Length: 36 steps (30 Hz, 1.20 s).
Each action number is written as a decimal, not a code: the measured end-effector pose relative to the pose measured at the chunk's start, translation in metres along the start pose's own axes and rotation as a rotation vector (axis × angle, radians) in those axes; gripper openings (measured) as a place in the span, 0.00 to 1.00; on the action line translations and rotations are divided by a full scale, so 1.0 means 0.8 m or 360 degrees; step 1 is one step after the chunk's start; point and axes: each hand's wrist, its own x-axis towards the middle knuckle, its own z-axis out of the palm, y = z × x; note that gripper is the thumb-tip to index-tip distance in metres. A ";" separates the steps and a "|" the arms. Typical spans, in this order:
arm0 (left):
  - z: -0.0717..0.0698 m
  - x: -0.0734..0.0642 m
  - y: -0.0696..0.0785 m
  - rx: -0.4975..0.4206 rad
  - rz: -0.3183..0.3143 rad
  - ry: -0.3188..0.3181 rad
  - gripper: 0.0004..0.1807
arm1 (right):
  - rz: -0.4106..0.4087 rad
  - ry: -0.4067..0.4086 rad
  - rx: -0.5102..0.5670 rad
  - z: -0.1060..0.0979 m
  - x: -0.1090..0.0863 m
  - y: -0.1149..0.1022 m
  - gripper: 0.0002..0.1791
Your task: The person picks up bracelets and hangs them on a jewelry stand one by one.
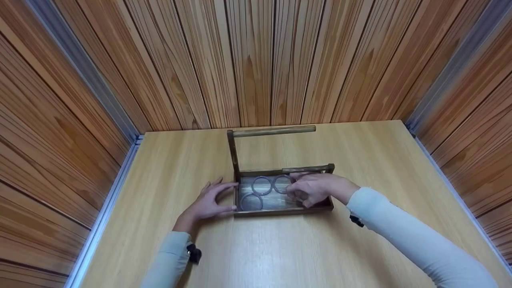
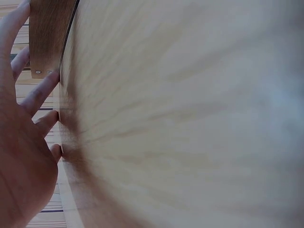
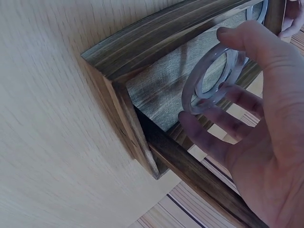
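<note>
A dark brown wooden tray (image 1: 276,213) stands on the table with several translucent bangles inside. One bangle (image 1: 251,202) lies at the tray's front left; another bangle (image 1: 262,186) lies behind it, with a third bangle (image 1: 281,184) beside that one. My right hand (image 1: 313,188) is over the tray's right half. In the right wrist view it pinches a translucent bangle (image 3: 194,80) between thumb and fingers, tilted above the tray floor. My left hand (image 1: 209,202), fingers spread, touches the tray's left end with thumb and index finger; other fingertips touch the table in the left wrist view.
A wooden post (image 1: 233,152) rises at the tray's back left and carries a horizontal bar (image 1: 276,131). Another bar (image 1: 306,169) lies low along the back right. The light wood table (image 1: 172,160) meets slatted wooden walls (image 1: 256,64) behind and at both sides.
</note>
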 end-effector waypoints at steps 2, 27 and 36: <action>0.000 0.000 0.000 -0.0010 -0.0009 -0.0008 0.43 | 0.0004 0.0010 0.0004 0.000 -0.002 0.000 0.24; 0.002 0.000 0.001 -0.0005 -0.0020 0.0006 0.42 | -0.0058 0.0198 -0.0166 -0.003 -0.028 -0.030 0.20; 0.002 0.000 0.000 -0.0039 -0.0039 -0.0023 0.42 | -0.0114 0.0290 -0.0091 -0.003 -0.043 -0.037 0.19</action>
